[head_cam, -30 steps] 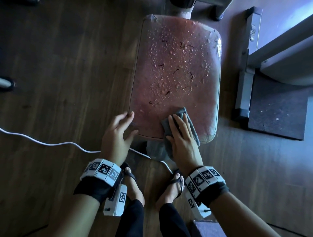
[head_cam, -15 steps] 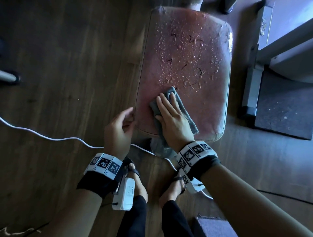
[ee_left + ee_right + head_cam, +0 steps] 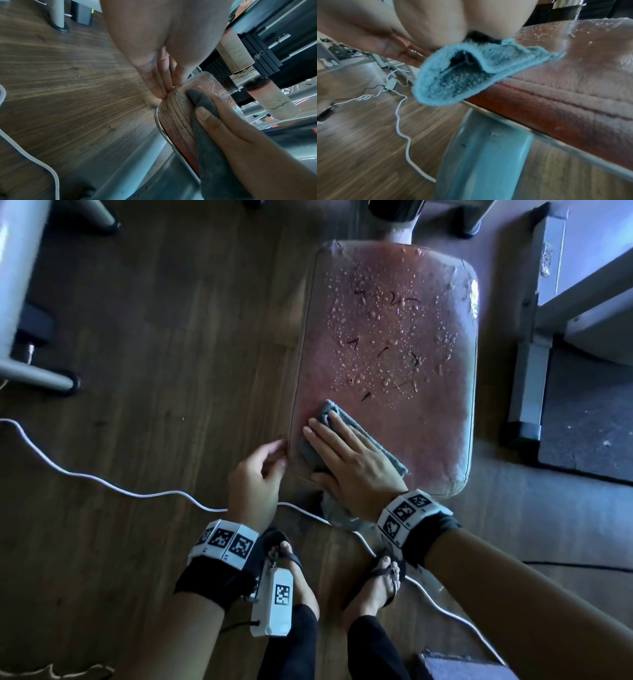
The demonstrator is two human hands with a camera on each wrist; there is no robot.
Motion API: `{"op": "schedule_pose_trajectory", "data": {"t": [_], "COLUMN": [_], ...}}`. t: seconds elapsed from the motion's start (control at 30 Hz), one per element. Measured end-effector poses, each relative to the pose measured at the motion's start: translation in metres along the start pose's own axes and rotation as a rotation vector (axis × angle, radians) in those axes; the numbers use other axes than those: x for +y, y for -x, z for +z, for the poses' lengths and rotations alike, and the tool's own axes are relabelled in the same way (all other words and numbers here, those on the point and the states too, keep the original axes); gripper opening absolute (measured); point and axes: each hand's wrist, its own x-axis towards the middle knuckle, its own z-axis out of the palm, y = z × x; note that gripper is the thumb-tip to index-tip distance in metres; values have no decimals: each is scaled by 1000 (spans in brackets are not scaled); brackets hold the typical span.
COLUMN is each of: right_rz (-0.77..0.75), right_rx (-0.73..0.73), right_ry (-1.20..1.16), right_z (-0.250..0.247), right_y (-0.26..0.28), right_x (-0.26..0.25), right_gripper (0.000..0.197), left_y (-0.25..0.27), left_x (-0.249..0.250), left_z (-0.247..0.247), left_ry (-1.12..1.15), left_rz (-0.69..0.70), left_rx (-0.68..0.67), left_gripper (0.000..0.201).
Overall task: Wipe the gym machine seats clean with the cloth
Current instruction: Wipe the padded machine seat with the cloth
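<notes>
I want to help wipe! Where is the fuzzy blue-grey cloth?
In the head view the fuzzy blue-grey cloth lies under the flat right hand, on the near left corner of the wet reddish padded seat.

Both forearms are bare. Each wrist wears a black cuff (image 3: 219, 577) topped by a white band (image 3: 224, 539) printed with square black-and-white tags; the right cuff (image 3: 430, 534) and its band (image 3: 407, 510) match. A white box (image 3: 275, 602) with one tag hangs under the left wrist, a thin black cable at its lower end. Black trousers (image 3: 294, 645) and black thong sandals (image 3: 388, 573).
</notes>
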Motion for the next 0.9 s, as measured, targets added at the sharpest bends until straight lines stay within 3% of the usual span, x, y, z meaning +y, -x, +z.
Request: {"op": "schedule_pose_trajectory", "data": {"t": [0.33, 0.43, 0.57, 0.63, 0.9], "right_rz": [190, 219, 77, 77, 378], "right_rx": [98, 141, 147, 154, 262], "right_ry": [10, -26, -73, -80, -88], "right_z": [-8, -1, 11, 12, -1], "right_y": [-83, -66, -13, 8, -10], "right_x": [23, -1, -12, -3, 28], "right_gripper": [69, 68, 59, 56, 53], "left_y": [2, 3, 12, 15, 11], "left_x": [13, 9, 13, 14, 11], "left_z": [4, 3, 7, 11, 11], "left_ry": [-73, -90, -133, -147, -150], "left_rz": [-44, -34, 11, 5, 41], "left_rx": [-15, -16, -13, -6, -21], "left_gripper": [29, 31, 39, 43, 43]}}
